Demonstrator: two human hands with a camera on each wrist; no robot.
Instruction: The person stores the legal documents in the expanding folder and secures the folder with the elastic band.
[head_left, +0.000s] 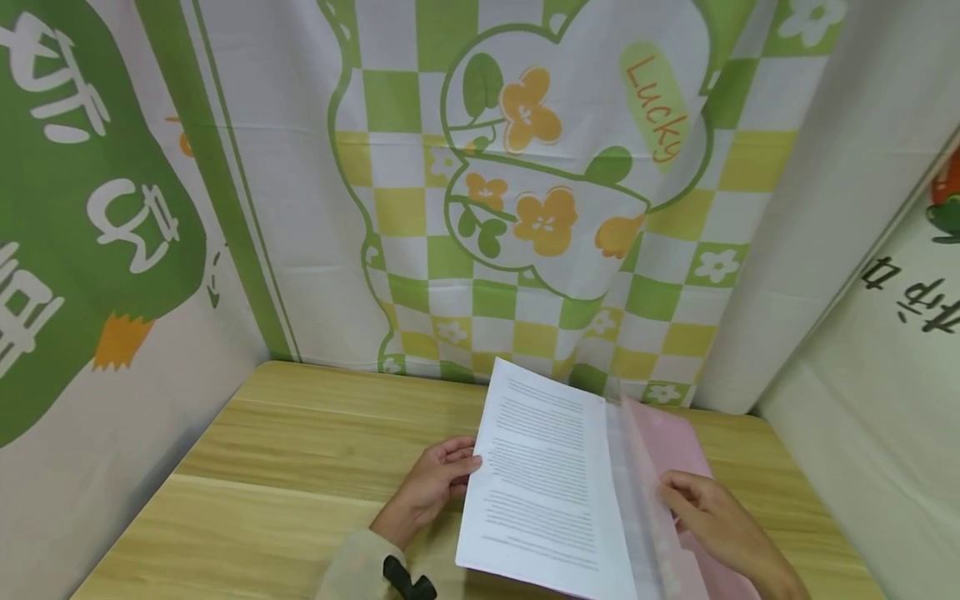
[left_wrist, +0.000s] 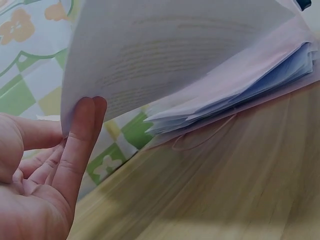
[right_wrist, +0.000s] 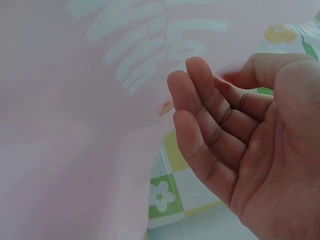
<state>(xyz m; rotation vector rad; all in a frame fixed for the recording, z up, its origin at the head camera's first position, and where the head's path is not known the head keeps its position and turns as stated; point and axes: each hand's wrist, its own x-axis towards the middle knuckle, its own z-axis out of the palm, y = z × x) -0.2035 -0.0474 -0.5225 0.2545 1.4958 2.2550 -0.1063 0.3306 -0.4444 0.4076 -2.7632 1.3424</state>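
A white printed sheet [head_left: 536, 483] stands tilted over the left part of an open pink document folder [head_left: 678, 442]. My left hand [head_left: 431, 483] pinches the sheet's left edge between thumb and fingers, which the left wrist view shows from below. At the folder's right side, my right hand [head_left: 716, 521] holds the edge of a pink translucent leaf with curled fingers. Pale lettering marks the pink cover [right_wrist: 75, 125] in the right wrist view. Several white and bluish sheets [left_wrist: 240, 92] lie in the folder under the raised page.
The folder rests on a wood-grain table [head_left: 300, 450]. A thin pink cord loop [left_wrist: 202, 142] hangs out beside it. Behind the table's back edge hangs a green and yellow checkered curtain [head_left: 397, 192], and printed white cloth walls [head_left: 862, 392] stand on both sides.
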